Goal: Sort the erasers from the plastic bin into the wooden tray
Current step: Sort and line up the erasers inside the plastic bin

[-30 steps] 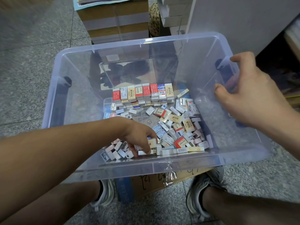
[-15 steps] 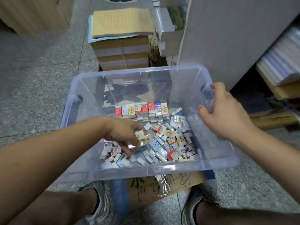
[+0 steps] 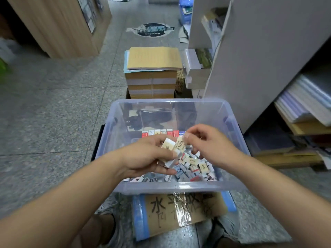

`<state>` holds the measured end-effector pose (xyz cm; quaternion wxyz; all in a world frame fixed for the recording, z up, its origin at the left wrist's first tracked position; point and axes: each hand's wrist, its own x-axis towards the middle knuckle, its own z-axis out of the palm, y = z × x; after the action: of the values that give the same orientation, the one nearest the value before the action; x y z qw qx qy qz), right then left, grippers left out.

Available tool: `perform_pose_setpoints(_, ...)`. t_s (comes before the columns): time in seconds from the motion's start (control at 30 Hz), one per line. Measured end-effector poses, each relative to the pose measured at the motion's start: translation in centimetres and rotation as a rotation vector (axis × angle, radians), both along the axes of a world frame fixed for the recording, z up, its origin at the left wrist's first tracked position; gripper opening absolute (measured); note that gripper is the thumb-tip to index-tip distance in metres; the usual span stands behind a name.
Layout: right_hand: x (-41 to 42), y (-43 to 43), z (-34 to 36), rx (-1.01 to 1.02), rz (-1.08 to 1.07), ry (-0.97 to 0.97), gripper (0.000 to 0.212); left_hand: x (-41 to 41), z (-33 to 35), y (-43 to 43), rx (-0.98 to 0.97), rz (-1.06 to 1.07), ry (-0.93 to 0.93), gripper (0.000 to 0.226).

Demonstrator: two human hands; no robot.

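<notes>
Clutching erasers above plastic bin, left hand; right hand (now off rim) pinching one.

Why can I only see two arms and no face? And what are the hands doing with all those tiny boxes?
The camera sits on the person's head and looks down, so you see only their own arms. There is no robot here, just two bare hands. In front is a clear plastic bin, with a cardboard box showing under it. Inside lie lots of loose erasers in paper sleeves, plus a neat row of erasers standing at the back. The left hand holds a small bunch of erasers above the bin. The right hand pinches one cream eraser in that bunch with its fingers. Behind the bin stands a stack of paper. The wooden tray is not in the picture.
</notes>
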<state>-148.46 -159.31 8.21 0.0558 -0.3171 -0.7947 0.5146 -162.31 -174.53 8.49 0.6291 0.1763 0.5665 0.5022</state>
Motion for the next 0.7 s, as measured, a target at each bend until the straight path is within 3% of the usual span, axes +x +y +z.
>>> perform_pose_setpoints(0.07, -0.8, -0.8, -0.3, -0.120, 0.008, 0.013, 0.015, 0.2, -0.4, 0.0, 0.020, -0.007, -0.007, 0.036)
perform_pose_setpoints(0.17, -1.7, -0.8, -1.3, -0.138, -0.011, -0.011, 0.016, -0.2, -1.6, 0.2, 0.004, 0.042, 0.007, 0.036)
perform_pose_setpoints(0.27, -2.9, 1.2, -2.9, -0.105, -0.148, -0.054, 0.020, -0.9, -2.7, 0.7, -0.056, 0.113, 0.070, 0.030)
perform_pose_setpoints(0.37, -4.8, 4.7, -5.3, -0.266, -0.284, -0.096, 0.014, -1.9, -3.5, 0.9, -0.108, 0.160, 0.075, 0.026)
perform_pose_setpoints(0.43, -6.0, 6.5, -7.2, -0.253, -0.274, -0.212, 0.006, -2.4, -4.0, 0.8, -0.124, 0.198, 0.040, 0.027)
perform_pose_setpoints(0.57, -8.0, 7.9, -10.2, -0.189, -0.249, -0.324, 0.029, -2.8, -4.5, 0.8, -0.123, 0.245, 0.018, 0.027)
perform_pose_setpoints(0.7, -9.2, 7.9, -12.7, -0.163, -0.346, -0.331, 0.020, -3.5, -5.4, 0.6, -0.149, 0.251, 0.031, 0.027)
